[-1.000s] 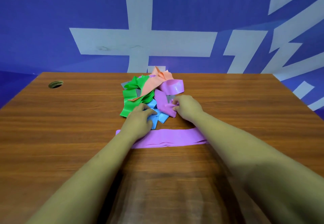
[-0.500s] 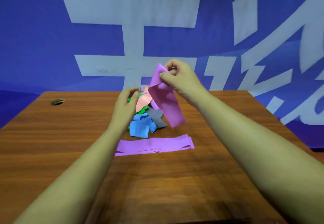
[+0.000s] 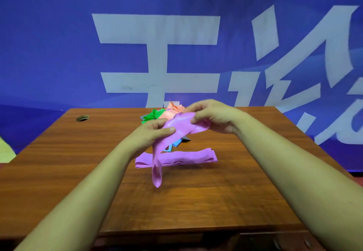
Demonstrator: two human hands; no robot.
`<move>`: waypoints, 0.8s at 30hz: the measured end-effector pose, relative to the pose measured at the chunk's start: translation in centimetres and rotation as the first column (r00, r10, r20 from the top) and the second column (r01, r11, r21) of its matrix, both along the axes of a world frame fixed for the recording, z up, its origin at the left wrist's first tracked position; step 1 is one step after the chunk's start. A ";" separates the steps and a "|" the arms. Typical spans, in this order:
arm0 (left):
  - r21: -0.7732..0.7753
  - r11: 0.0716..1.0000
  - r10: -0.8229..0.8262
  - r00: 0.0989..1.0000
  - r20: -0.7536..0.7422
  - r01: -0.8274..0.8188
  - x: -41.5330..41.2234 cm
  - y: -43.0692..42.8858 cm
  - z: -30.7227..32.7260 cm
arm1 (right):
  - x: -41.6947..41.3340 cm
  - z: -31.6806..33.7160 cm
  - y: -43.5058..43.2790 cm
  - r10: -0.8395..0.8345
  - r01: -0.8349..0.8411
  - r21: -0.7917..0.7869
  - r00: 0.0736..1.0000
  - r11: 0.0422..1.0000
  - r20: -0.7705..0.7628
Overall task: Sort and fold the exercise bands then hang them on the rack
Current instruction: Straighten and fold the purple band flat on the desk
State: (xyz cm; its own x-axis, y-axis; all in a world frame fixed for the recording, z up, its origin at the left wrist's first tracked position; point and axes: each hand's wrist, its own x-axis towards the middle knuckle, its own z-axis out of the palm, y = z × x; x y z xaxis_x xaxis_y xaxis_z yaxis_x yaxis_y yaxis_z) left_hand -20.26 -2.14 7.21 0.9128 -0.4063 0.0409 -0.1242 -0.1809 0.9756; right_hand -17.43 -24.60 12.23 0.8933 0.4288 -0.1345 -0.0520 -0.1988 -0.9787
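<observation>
Purple exercise band (image 3: 177, 130) is held above the table (image 3: 216, 201), with left hand (image 3: 151, 133) and right hand (image 3: 214, 117) both pinching its upper end. Its loop dangles in front of a folded purple band (image 3: 188, 157) lying flat.

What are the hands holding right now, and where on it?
Both grip one purple stretchy exercise band: right hand its upper end, left hand just below; the rest hangs loose.

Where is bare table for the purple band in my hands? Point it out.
Bare wood lies in front of the folded purple band, between it and the near edge of the table; also left, between the cable hole and the left hand. Crowded: the middle, with the band pile behind the right hand and the held purple band.
</observation>
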 end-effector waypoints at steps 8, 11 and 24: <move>0.308 0.950 -0.039 0.999 -0.008 0.039 -0.2 2.0 -0.7 | -0.6 -3.2 -2.0 -0.056 0.047 -0.092 0.994 0.995 -0.095; 0.424 0.903 -0.038 0.997 -0.068 0.063 -0.2 3.3 -1.7 | -0.4 -3.3 -3.2 -0.173 0.173 -0.012 0.979 0.985 -0.111; 0.049 0.960 0.279 0.926 -0.253 -0.276 0.9 7.7 -8.0 | 0.5 -9.5 -6.3 -0.475 0.491 -0.006 0.840 0.871 -0.264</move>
